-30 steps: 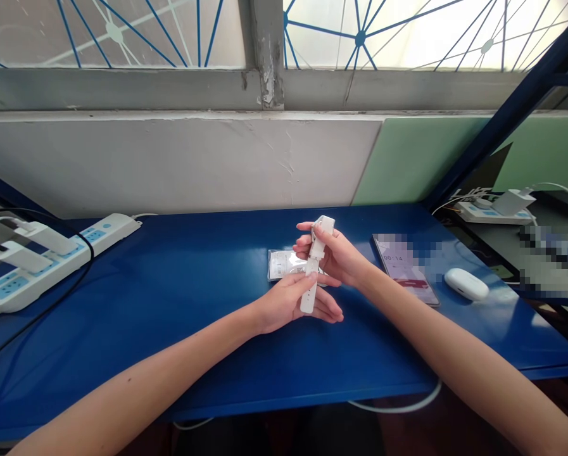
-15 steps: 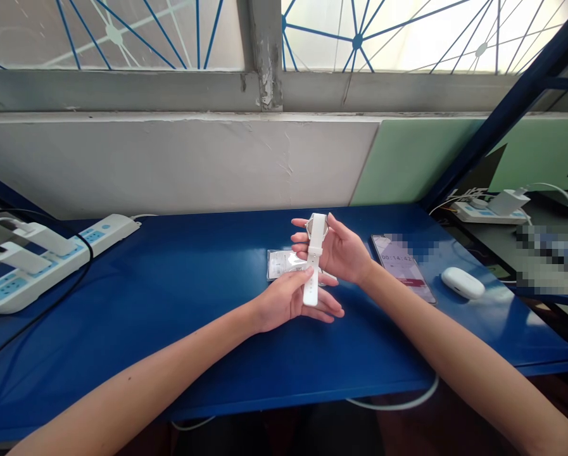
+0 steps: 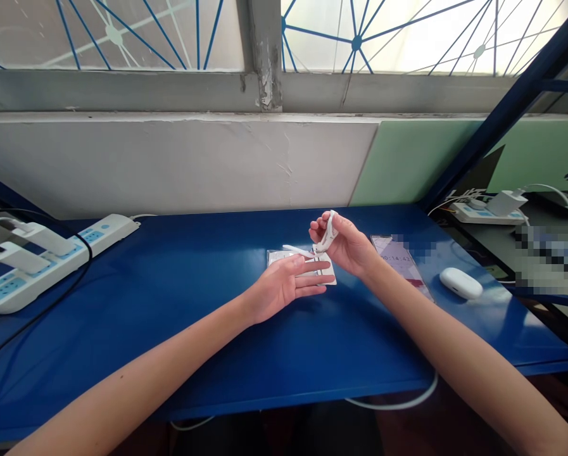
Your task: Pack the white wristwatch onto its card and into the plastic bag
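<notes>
A wristwatch with a white strap (image 3: 329, 237) is tilted up between the thumb and curled fingers of my right hand (image 3: 351, 248). Its loose strap end reaches left, just above the thumb of my left hand (image 3: 280, 286); whether they touch I cannot tell. My left hand is open, palm turned up, with its fingers stretched out to the right below the watch. Behind the fingers lies a flat clear packet (image 3: 274, 256) with white print on the blue table, partly hidden. The watch face does not show clearly.
A phone (image 3: 402, 266) showing a timer lies right of my right hand, beside a white earbud case (image 3: 461, 283). To the left, a white power strip (image 3: 60, 263) holds plugged-in chargers, with a black cable (image 3: 50, 313) looping over the blue table (image 3: 183, 354).
My right hand has closed round the watch and turned it on its side. The strap has swung from hanging down to pointing left, out of my left hand's grip, and the left fingers have straightened.
</notes>
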{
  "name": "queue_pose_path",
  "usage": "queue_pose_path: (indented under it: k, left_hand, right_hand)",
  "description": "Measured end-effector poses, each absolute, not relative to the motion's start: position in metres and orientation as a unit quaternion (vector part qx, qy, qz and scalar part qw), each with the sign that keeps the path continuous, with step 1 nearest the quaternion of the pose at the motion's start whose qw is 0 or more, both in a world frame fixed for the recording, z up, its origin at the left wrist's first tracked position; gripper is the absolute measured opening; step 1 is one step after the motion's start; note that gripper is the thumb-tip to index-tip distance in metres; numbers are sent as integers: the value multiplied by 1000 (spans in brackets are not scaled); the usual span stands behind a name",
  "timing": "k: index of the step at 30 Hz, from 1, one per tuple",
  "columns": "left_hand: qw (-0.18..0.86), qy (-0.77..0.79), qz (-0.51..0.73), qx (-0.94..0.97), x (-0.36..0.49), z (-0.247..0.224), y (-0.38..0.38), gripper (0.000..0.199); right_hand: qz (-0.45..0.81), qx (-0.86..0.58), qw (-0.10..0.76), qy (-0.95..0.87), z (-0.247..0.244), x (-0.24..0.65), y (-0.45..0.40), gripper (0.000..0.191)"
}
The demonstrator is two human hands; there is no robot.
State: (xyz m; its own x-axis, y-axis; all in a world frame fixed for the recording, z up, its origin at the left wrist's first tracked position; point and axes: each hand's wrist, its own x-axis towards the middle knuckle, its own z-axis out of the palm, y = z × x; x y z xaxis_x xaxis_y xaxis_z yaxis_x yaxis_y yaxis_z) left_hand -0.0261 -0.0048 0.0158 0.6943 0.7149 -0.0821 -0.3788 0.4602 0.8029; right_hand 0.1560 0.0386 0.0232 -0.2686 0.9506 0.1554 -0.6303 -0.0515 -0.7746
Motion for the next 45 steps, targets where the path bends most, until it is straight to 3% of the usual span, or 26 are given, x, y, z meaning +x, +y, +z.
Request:
queue_pose_path:
  k: [4,13,22,32,37,40,43,45]
  left_hand:
    - [816,198,337,425,-25,17,-6,44]
    - [762,275,310,498,-22,6,-9,42]
    - [767,310,287,483,-18,9,-13,45]
    - [778,295,283,478,-20,8,-9,38]
    - [749,266,346,499,-27,16,-2,34]
    - [606,306,432,594,-38,17,9,32]
    - [238,382,492,745,-50,10,21,26]
    - [61,372,459,804,-57,4,26,26]
  right_hand:
    - [675,-233,522,-466,23,158,34,21]
    - [566,-298,490,-592,19,149,30,19]
    - [736,-195,452,-465,27,144,26,29]
    - [773,-151,413,-456,28,150,26,38]
    - [650,-243,484,-533,30,151,33,35]
    - [510,-318,519,-608,36,155,39,25]
    - [523,-307,503,-616,44,158,38,30]
    - [548,-295,474,-624,48,159,33,37]
